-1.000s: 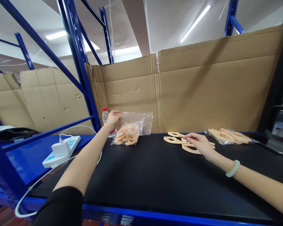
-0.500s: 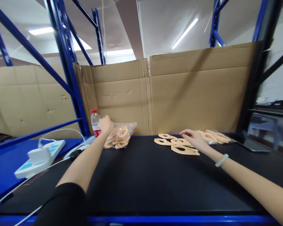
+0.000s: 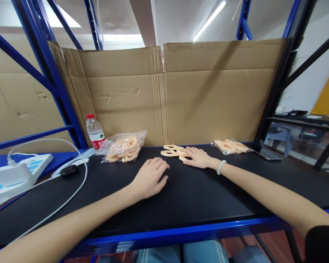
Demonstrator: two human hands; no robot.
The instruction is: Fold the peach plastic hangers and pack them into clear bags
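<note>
My left hand (image 3: 150, 178) hovers over or rests on the black tabletop, fingers loosely bent and the thumb apart, holding nothing I can see. My right hand (image 3: 197, 157) lies palm down with spread fingers over several flat cream loop-shaped pieces (image 3: 169, 153), which look like folded plastic hangers. The hand partly covers these pieces. Left of them, a clear plastic bag (image 3: 125, 147) full of similar cream pieces sits against the cardboard. Another clear bag (image 3: 230, 146) of such pieces lies to the right of my right hand.
A red-capped water bottle (image 3: 95, 132) stands behind the left bag. A white power strip (image 3: 19, 175) with a charger and looping cable (image 3: 85, 175) occupies the left side. Cardboard (image 3: 216, 95) walls the back. A dark flat device (image 3: 268, 153) lies at the far right.
My left hand has left the bag by the bottle and come back toward the middle of the table. My right hand has flattened over the loose cream pieces. The view has shifted.
</note>
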